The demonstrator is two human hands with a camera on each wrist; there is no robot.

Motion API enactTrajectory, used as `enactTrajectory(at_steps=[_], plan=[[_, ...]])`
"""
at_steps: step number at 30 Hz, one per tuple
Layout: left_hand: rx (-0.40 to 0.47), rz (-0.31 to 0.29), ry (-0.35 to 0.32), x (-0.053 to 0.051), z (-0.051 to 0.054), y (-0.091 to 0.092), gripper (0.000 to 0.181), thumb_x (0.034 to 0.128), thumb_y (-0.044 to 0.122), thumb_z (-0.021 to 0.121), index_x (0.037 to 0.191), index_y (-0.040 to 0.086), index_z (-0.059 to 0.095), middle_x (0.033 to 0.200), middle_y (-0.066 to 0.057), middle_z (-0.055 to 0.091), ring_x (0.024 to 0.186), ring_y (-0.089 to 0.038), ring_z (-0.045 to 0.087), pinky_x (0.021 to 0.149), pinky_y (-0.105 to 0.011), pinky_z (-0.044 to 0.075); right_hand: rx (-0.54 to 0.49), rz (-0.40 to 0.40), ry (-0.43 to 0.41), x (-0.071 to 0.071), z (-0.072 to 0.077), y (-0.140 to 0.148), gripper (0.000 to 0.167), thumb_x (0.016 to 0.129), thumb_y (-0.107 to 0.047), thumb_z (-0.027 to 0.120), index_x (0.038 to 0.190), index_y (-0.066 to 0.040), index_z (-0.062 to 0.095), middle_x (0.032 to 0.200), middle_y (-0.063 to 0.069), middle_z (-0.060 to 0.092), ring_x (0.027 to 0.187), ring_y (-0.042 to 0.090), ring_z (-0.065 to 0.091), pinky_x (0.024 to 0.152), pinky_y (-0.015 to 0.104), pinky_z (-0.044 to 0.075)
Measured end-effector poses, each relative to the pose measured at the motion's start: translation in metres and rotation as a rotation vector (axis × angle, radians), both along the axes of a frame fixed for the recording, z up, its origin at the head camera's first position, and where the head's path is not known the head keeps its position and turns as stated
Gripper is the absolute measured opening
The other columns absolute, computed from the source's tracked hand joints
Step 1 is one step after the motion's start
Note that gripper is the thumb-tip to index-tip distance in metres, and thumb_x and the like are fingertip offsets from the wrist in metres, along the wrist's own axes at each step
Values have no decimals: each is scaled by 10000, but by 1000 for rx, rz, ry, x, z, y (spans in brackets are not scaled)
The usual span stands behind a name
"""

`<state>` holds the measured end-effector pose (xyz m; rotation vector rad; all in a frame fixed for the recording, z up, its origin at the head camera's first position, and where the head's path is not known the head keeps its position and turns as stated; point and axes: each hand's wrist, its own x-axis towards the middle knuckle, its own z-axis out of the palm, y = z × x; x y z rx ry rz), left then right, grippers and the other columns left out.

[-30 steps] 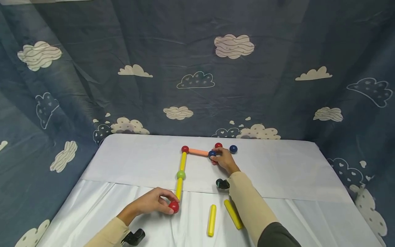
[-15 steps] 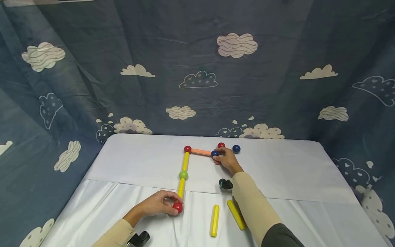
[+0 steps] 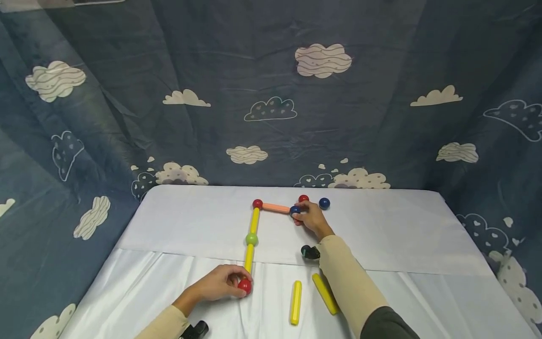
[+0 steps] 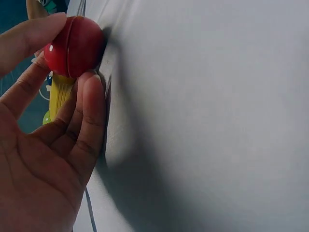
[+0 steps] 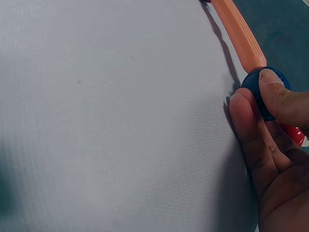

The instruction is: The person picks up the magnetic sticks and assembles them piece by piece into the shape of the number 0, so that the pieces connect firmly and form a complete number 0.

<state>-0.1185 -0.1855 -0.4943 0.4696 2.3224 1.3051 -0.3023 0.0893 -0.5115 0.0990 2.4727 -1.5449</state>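
My left hand (image 3: 219, 284) pinches a red ball (image 4: 81, 47) between thumb and fingers, close to the cloth. In the left wrist view that ball appears to meet the near end of a yellow rod (image 4: 60, 94). From this rod (image 3: 249, 257) a line runs away through a green ball (image 3: 251, 238) and a second yellow rod (image 3: 254, 220) to another red ball (image 3: 257, 204). An orange rod (image 3: 276, 208) goes right from there to a blue ball (image 5: 257, 90). Thumb and fingers of my right hand (image 3: 312, 219) pinch this blue ball.
Two loose yellow rods (image 3: 296, 302) lie on the white cloth (image 3: 178, 221), one beside the right forearm. Beyond my right hand are a red ball (image 3: 303, 198) and a second blue ball (image 3: 324, 203). A dark patterned curtain (image 3: 271, 141) stands behind the table.
The red ball in my left hand has shifted slightly rightward, more in line with the yellow rods. My right hand keeps its hold on the blue ball. The head view has drifted a little.
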Motion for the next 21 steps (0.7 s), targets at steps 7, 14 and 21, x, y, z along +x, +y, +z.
enactTrajectory(at_steps=[7,14,21], plan=[[17,-21,-27,2,0,-3,271,790,112,777,1044,126,682,860,-3,568,726,-91,489,641,-208,415,-48,20,2,3,-6,0,395,874,5,674,1258,-17,583,1167,198,569,697,153,639,659,259,546],[9,-56,-57,-5,1,-2,269,802,111,769,1057,122,682,874,10,576,740,-101,498,655,-214,426,1,27,29,2,-3,4,377,882,-29,677,1250,-37,595,1160,173,583,806,203,634,728,279,535],[-14,-93,-123,-10,6,1,255,829,94,733,1079,104,685,923,10,601,769,-127,515,685,-243,427,-1,38,9,1,-1,7,385,885,-46,681,1259,-53,589,1184,169,576,837,198,612,714,246,523]])
